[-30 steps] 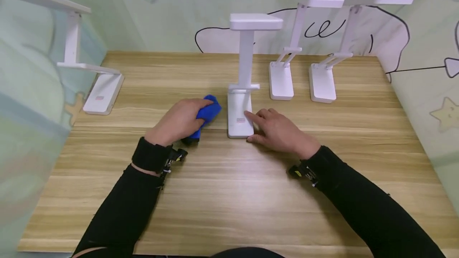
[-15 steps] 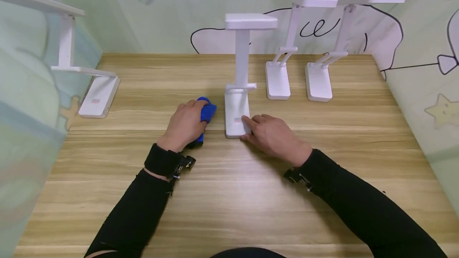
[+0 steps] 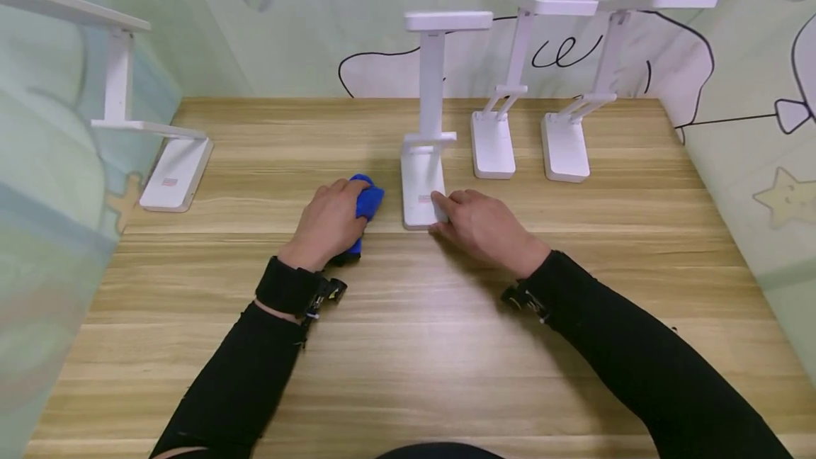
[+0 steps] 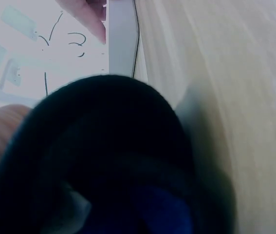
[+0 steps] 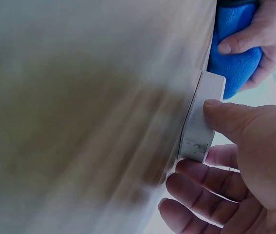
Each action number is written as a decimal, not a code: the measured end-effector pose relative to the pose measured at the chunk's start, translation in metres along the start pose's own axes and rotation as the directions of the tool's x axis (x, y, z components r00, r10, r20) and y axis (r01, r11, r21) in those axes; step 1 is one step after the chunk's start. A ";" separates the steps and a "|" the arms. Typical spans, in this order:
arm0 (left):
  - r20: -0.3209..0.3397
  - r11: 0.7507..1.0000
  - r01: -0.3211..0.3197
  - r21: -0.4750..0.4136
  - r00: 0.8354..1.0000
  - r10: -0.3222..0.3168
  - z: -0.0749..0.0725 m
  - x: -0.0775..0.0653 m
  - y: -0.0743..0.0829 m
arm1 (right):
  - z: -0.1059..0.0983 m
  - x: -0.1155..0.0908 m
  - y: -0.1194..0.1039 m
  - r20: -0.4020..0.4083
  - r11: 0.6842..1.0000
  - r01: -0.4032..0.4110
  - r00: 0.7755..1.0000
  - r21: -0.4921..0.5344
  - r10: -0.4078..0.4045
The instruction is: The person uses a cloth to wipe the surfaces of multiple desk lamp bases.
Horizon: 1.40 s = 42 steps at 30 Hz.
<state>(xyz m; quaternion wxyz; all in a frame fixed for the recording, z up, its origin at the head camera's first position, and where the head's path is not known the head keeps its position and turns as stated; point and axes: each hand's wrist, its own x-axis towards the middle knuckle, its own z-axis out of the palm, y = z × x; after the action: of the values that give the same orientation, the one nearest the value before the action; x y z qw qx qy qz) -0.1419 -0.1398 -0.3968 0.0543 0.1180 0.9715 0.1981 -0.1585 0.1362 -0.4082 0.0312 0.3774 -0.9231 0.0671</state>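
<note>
A white desk lamp stands upright near the middle of the table, its head raised on a folding arm. My right hand holds the near right corner of its base, thumb on the front end face and forefinger on top. Dark smudges mark that end face in the right wrist view. Just left of the base, my left hand grips a bunched blue cloth with a black part at its lower end. In the left wrist view a dark rounded shape covers much of the picture, close to the lens.
Two more white desk lamps stand at the back right, close together. Another white lamp stands at the far left. Printed fabric walls border the wooden table at the back and both sides.
The middle lamp has slid a little away from me, toward the back wall, with my right hand on its base. My left hand has shifted slightly right, still gripping the blue cloth.
</note>
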 end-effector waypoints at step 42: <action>0.010 1.000 0.010 -0.007 1.000 -0.010 0.000 0.001 -0.001 | 0.000 0.051 0.029 0.086 0.980 -0.197 0.977 0.028 0.194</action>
<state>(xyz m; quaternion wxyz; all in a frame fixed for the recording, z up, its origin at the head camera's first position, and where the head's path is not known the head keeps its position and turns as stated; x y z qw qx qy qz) -0.1431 -0.1403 -0.3972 0.0605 0.1137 0.9712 0.2006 -0.2153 0.1215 -0.4055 -0.0209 0.2880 -0.9548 0.0709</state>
